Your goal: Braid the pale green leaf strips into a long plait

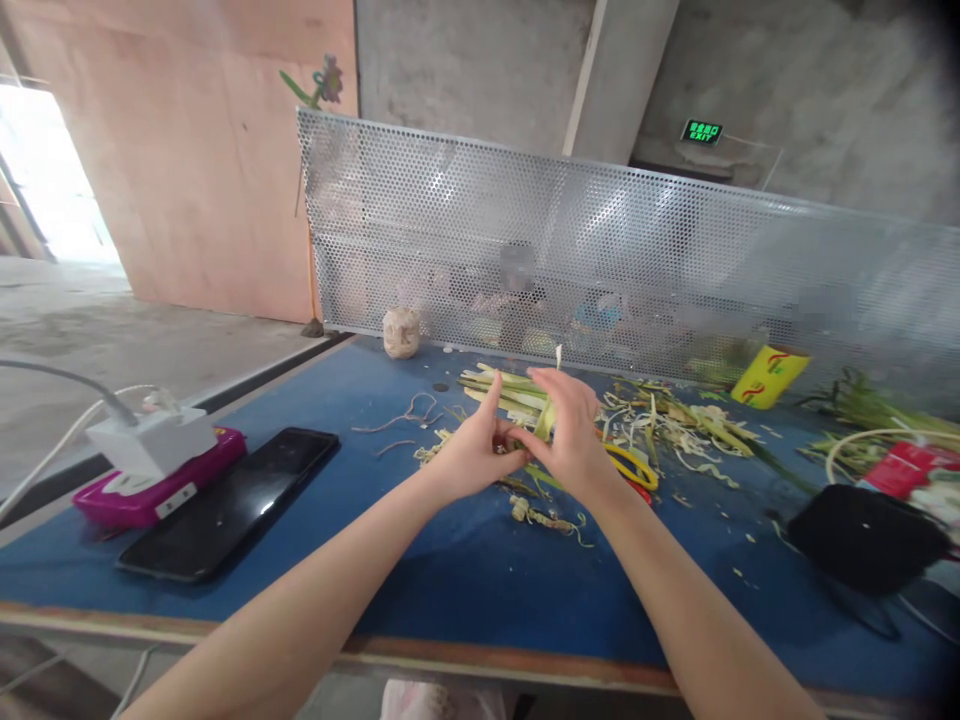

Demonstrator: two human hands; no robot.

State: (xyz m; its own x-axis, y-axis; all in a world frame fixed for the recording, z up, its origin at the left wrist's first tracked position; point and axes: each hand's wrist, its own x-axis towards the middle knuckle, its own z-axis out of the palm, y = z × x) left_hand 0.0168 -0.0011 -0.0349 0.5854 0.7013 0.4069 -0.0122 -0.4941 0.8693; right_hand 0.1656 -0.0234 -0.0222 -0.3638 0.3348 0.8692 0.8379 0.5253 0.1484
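Observation:
My left hand (472, 445) and my right hand (574, 430) meet above the blue table (480, 570), both pinching a narrow green leaf strip (546, 410) that stands up between the fingers. Its pale tip rises above my right hand. Behind the hands lies a bundle of green leaf strips (499, 388). Yellow-handled scissors (634, 466) lie just right of my right wrist. Pale leaf scraps (675, 420) are strewn over the table beyond.
A black phone (232, 500) and a pink power bank (150, 485) with a white charger lie at the left. A small woven head-shaped figure (401, 332) stands before the perforated metal screen (600, 250). A black pouch (862, 535) and a yellow packet (769, 376) sit at the right.

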